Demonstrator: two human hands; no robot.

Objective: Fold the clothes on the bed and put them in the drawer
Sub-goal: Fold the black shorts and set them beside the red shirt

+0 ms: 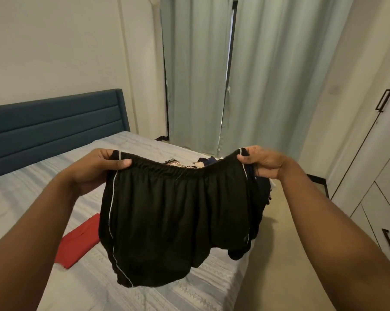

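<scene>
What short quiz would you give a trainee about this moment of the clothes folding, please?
1. True or false: the left hand and the right hand both grip the waistband of the black shorts.
2. Where does the red garment lie? A: flat on the bed. B: in the left hand. C: draped over the black shorts.
3. Fill in: the piping down the sides of the black shorts is ____.
Key: 1 true; 2 A; 3 white.
</scene>
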